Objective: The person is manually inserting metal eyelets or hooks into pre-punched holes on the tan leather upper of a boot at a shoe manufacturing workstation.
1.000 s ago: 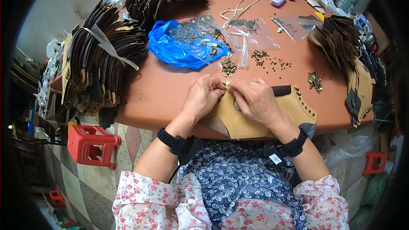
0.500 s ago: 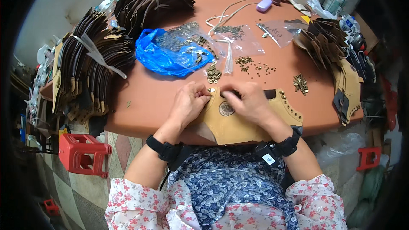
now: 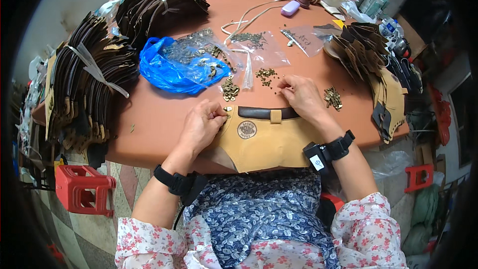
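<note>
A tan shoe upper (image 3: 271,144) with a dark padded collar and a round stamped badge lies at the table's near edge. My left hand (image 3: 201,125) pinches its left edge, beside a small brass fitting (image 3: 228,109) at the top corner. My right hand (image 3: 304,100) is beyond the collar, fingertips pinched together by scattered small brass rivets (image 3: 265,75); anything between them is too small to make out. A heap of brass lace hooks (image 3: 230,90) sits beyond my left hand. Another pile of brass pieces (image 3: 332,98) lies right of my right hand.
Tied stacks of dark uppers (image 3: 94,74) rise at the left and far left (image 3: 162,5). More uppers (image 3: 358,50) stand at the right. A blue plastic bag (image 3: 174,72) and clear bags (image 3: 264,50) with hardware lie mid-table, near a white cord. A red stool (image 3: 82,189) stands on the floor.
My right hand has left the upper's left corner and moved right and away, to the loose rivets, uncovering the collar. My left hand stays on the upper's left edge. The whole view has shifted slightly.
</note>
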`<state>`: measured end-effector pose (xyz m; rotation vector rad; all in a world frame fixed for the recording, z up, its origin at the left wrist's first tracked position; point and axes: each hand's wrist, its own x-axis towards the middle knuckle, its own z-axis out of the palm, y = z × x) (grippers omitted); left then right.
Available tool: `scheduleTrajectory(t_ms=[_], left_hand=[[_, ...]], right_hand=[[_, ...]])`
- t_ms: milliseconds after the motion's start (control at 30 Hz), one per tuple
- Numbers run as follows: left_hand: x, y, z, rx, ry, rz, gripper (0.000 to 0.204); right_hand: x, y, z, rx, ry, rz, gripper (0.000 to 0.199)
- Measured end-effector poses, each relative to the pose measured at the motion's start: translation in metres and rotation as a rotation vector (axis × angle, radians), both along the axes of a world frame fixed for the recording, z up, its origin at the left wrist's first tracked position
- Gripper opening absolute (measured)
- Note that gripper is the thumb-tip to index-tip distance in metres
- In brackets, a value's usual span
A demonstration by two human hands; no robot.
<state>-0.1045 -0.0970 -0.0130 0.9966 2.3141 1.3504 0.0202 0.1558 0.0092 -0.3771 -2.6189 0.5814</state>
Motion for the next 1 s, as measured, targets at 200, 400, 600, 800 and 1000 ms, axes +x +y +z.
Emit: scheduleTrajectory(t_ms=[200,400,600,800,1000], left_hand=[[0.002,0.001,0.001,0.038,0.044,0.004,0.004],[0.0,-0.002,0.003,0.003,0.016,-0.003,0.005],[0.001,-0.002,0.004,-0.019,-0.006,0.002,0.005],[0.001,-0.001,0.006,0.015,0.088,-0.015,0.004],[0.002,0.0,0.004,0.019,0.114,-0.008,0.005]], right_hand=[[0.004,0.02,0.001,0.051,-0.018,-0.052,0.014],[0.002,0.008,0.0,-0.015,-0.04,-0.05,0.014],[-0.005,0.003,0.001,0.079,-0.083,-0.066,0.013],[-0.015,0.01,-0.009,0.224,-0.087,-0.008,0.009],[-0.017,0.014,-0.014,0.254,0.004,0.05,0.007]])
